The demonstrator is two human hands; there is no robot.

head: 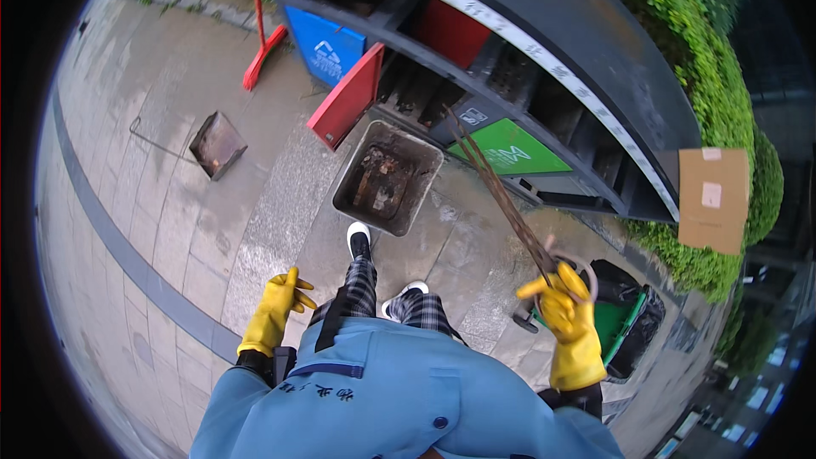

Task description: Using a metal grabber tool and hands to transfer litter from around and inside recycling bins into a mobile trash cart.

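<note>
Long rusty metal tongs [494, 182] extend from my right hand [564, 309], which grips their handle end in a yellow rubber glove. Their far tips reach up toward the bin station's open compartment. My left hand [277, 306], gloved in yellow too, hangs beside my hip with its fingers apart and nothing in them. On the paving before my feet stands a grimy rectangular bin liner bucket [389, 178]. Dark, dirty residue and scraps lie on its bottom.
A red door [347, 99] swings out from the bin station [433, 54]. A metal dustpan [217, 146] and a red broom [262, 60] are at left. A green wheeled bin [628, 325] with a black bag stands right, below flattened cardboard [713, 204] by the hedge [720, 95].
</note>
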